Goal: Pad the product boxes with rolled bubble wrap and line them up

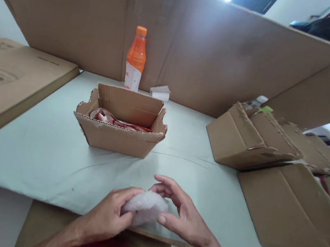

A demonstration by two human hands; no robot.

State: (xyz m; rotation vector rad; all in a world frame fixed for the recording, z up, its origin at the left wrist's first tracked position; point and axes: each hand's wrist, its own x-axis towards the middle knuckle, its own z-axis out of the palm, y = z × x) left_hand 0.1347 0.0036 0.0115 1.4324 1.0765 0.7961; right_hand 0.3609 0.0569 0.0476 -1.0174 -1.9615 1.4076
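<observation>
Both hands meet at the near edge of the table around a small whitish, crinkled bundle (144, 208) that looks like bubble wrap. My left hand (109, 215) grips its left side with curled fingers. My right hand (182, 214) touches its right side with thumb and fingertips, the other fingers spread. Beyond them, a small open cardboard tray (118, 138) sits on the pale table cover (38, 149); red and white wrapped items (112, 119) lie inside it.
An orange bottle (136, 59) and a small white box (160, 92) stand at the back by a tall cardboard wall (225, 58). Torn cardboard boxes (250, 141) and a flat sheet (295, 211) fill the right. A large flat carton (5, 81) lies left.
</observation>
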